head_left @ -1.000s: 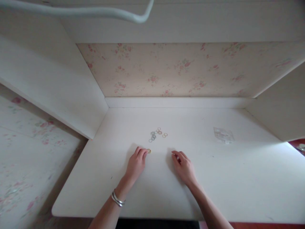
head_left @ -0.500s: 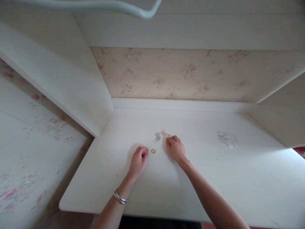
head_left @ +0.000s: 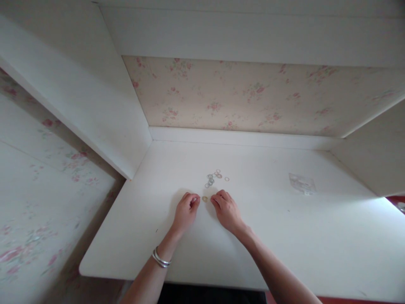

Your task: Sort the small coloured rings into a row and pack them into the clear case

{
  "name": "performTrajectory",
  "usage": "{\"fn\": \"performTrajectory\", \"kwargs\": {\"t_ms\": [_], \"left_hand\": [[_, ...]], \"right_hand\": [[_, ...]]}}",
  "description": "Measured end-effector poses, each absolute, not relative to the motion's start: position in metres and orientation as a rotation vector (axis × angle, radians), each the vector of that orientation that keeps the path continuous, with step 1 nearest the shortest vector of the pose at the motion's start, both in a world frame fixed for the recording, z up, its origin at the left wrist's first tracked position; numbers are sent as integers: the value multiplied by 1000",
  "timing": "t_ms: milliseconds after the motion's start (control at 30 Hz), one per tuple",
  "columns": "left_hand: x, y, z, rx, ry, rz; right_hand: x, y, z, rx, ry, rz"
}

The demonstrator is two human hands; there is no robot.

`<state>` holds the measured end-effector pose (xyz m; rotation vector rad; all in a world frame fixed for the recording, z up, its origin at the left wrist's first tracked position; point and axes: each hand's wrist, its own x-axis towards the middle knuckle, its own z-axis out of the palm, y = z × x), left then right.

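Evidently the fine work centres on the gold-toned ring (head_left: 204, 199), which lies flat on the white desk (head_left: 259, 240); whether it is one ring or several stacked is too small to tell. Just left of it, the left hand (head_left: 186, 211) is narrowed, thumb and fingertips drawn together; just right of it, the right hand (head_left: 225, 210) makes a similar narrow pinch. I cannot tell whether either holds anything. Behind the gold-toned ring lies a loose cluster of rings (head_left: 211, 180), with a single ring (head_left: 227, 180) behind it to the right; a clear plastic bag (head_left: 302, 184) sits well off to its right. To handle such thin pieces well, I would keep both wrists low, pinch by the very tips, press lightly so nothing skids, and steady the gold-toned ring from its left while the right fingertips work close to it.
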<state>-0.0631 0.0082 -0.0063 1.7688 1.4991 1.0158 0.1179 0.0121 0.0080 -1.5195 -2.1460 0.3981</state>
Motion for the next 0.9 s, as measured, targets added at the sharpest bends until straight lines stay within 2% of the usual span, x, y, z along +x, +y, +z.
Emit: {"fn": "performTrajectory", "kwargs": {"t_ms": [400,600,900], "left_hand": [[-64,8,-6,1761,1474,1057],[-64,8,-5,1761,1478,1027],[-63,7,-4,1787,1485,1020]], "right_hand": [[101,14,4,-1493,-2207,383],[115,5,-1,-1449,-2027,431],[143,16,-10,-1607,-1916,430]]}}
